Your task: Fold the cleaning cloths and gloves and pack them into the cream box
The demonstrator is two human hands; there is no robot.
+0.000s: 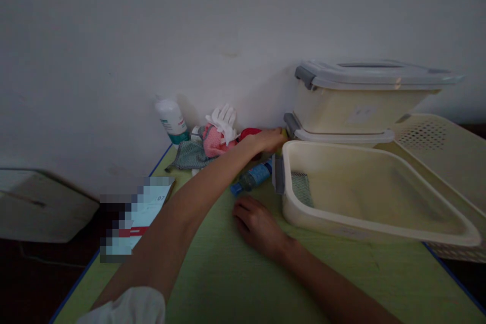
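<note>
Two bare hands show: the left hand (268,140) and the right hand (258,225). There are two lidded cream plastic boxes (360,101), stacked, one open cream plastic bin (375,233), one perforated cream basket (436,147), one small blue-capped clear bottle (252,178), one white bottle with green label (171,120) and one white glove (224,120).

Green table (228,273), cream open bin (379,223), blue bottle (252,178), pink cloth (212,143).
</note>
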